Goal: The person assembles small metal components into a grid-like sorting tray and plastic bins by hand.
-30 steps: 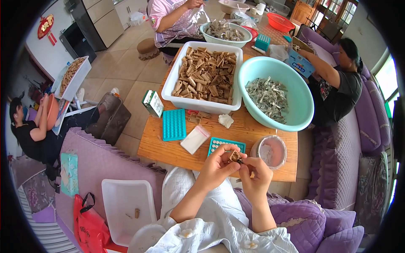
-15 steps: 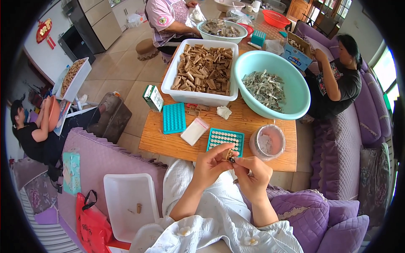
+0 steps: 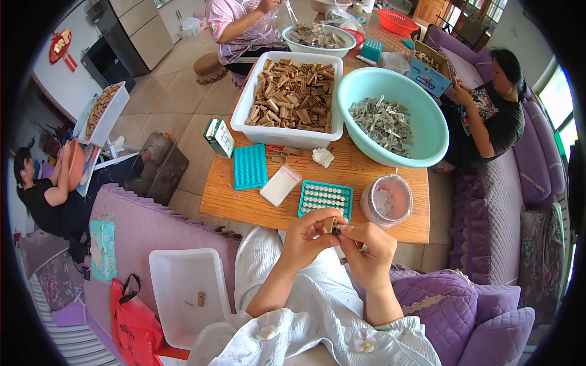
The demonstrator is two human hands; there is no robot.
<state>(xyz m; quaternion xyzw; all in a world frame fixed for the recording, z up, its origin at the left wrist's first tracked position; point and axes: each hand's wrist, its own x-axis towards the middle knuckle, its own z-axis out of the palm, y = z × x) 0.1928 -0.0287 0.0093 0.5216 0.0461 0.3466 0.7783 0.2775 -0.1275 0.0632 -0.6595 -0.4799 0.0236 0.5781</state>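
Observation:
Above my lap, at the table's near edge, both hands meet over a small brown piece (image 3: 333, 224). My left hand (image 3: 308, 236) grips it between thumb and fingers. Against the same piece, my right hand (image 3: 371, 244) pinches a tiny dark part (image 3: 336, 230), too small to name. Just beyond my fingers lies a teal tray (image 3: 349, 207) with rows of white round pellets. To its right stands a clear round tub (image 3: 400, 206) with whitish matter inside. A flat clear packet (image 3: 281, 185) and a second teal tray (image 3: 250, 166) with round hollows lie to the left.
Farther back stand a white bin (image 3: 287, 139) of brown curved pieces and an aqua basin (image 3: 421, 160) of clear packets. A white tray (image 3: 155, 287) with one brown piece sits left of my lap. Other people work at left, far side and right.
My hands stay together, with only slight finger movement. The far person's hand has risen, with a strip lifted near the basin. The person at right has lowered a hand slightly.

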